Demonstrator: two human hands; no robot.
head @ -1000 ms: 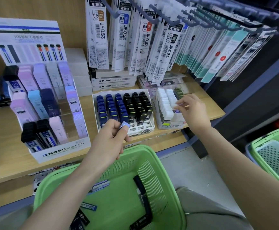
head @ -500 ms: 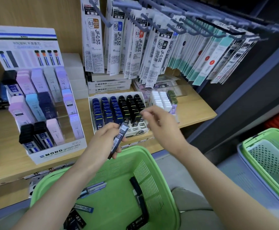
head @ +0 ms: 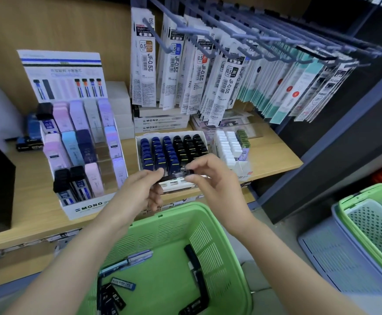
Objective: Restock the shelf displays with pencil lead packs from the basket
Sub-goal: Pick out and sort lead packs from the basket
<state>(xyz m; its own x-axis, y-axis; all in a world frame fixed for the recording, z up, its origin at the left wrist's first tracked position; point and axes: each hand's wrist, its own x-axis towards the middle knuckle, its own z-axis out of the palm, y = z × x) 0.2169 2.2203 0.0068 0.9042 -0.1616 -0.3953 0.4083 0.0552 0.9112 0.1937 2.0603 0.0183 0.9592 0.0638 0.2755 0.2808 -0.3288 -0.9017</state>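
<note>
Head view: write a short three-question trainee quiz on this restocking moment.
1. True or false: the left hand and right hand both hold one dark lead pack between them.
2. The basket beneath the hands is: A yellow, B green, C black.
3. Fill in: in the white tray, the blue packs stand to the ___ of the black packs.
Key: 1 true; 2 B; 3 left.

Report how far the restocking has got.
Done: the white cardboard tray holds rows of blue and black packs, front slots empty. In hand: left hand and right hand pinch one dark lead pack at its front. Left: several loose packs lie in the green plastic basket.
</note>
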